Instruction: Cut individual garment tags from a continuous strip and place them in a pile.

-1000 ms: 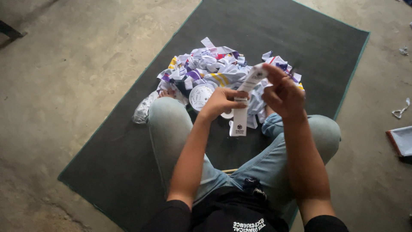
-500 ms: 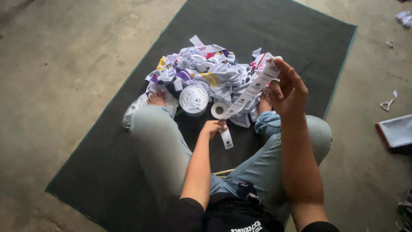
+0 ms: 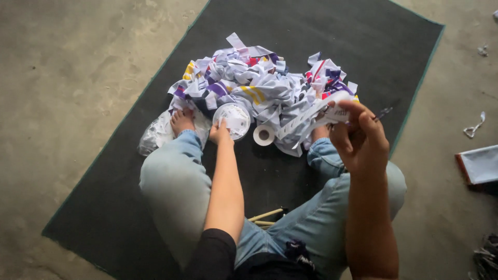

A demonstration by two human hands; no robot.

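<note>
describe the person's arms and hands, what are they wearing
Both hands, the left hand and the right hand, are bare, with no gloves. The forearms are bare too. A black sleeve covers the left upper arm, ending near the elbow.

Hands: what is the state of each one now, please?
Left hand: fingers on the round white lid.
Right hand: closed on the printed paper strip.
</note>
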